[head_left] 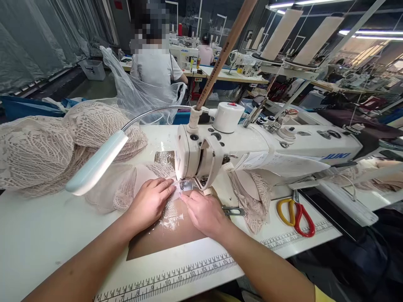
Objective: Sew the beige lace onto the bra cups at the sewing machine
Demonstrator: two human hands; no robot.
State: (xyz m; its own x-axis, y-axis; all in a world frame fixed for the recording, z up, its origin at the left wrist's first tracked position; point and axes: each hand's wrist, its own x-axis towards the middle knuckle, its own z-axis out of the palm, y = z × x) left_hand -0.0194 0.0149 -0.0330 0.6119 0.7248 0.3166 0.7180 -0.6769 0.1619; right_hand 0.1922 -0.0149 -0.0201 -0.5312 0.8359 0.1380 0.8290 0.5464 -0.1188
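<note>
A white JUKI sewing machine (229,142) stands over the table, its needle area lit. My left hand (153,199) lies with fingers extended flat on a beige lace bra cup piece (143,178), just left of the presser foot (185,186). Close to the foot on the right, my right hand (201,209) is closed, thumb and forefinger pinching the edge of the lace piece. The fingers partly hide the fabric at the needle. Under both hands is a brown plate (166,239) with shiny clear tape.
Stacked beige lace cups (34,151) lie at the left, beneath a bendable lamp (97,161). More lace (252,197) hangs right of the needle. Red-and-yellow scissors (296,214) rest near a printed ruler strip (185,277). Beyond the machine, a person in white (155,63) sits.
</note>
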